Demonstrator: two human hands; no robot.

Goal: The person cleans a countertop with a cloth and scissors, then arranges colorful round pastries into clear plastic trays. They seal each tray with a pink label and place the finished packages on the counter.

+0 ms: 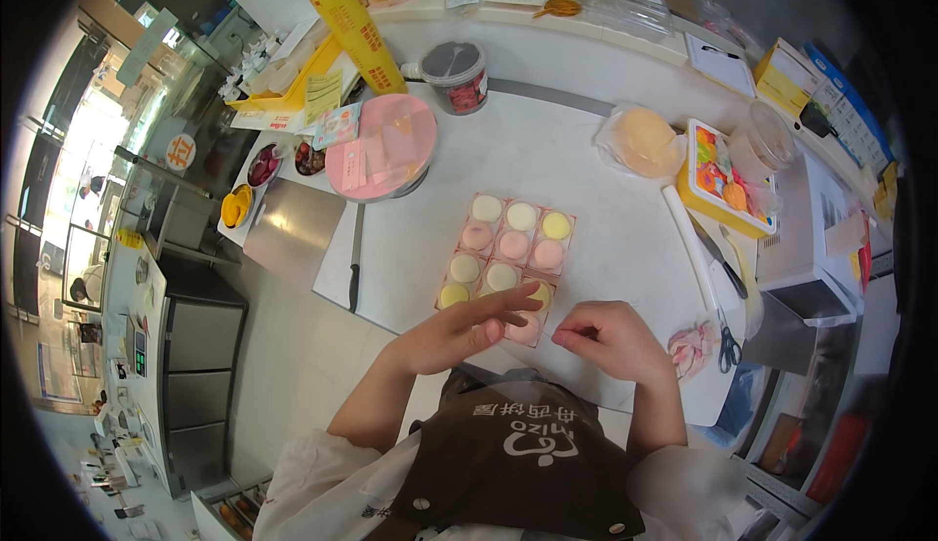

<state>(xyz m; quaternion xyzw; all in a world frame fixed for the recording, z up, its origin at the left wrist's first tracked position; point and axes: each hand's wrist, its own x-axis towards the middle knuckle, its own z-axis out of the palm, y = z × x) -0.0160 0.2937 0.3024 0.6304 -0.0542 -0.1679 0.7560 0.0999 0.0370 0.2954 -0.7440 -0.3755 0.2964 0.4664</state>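
Note:
Small round white, pink and yellow pastries sit in clear compartmented trays (511, 245) with reddish edges, grouped at the middle of the white worktop. My left hand (469, 327) is over the near end of the trays, palm down, its fingers stretched and apart and its thumb below them; it partly hides the pastries there. Just right of the trays is my right hand (612, 337), its fingers curled in and thumb tip near the index finger. Something thin and clear seems to lie between the hands, but whether the right fingers pinch it cannot be made out.
Left stand a pink turntable (421, 127) with packets on it, a long knife (357, 259) and a metal sheet (293, 229). Behind are a tub (456, 83) and a yellow roll (359, 35). Right lie bagged dough (645, 141), a white rolling pin (691, 244), another knife (722, 259) and scissors (728, 347).

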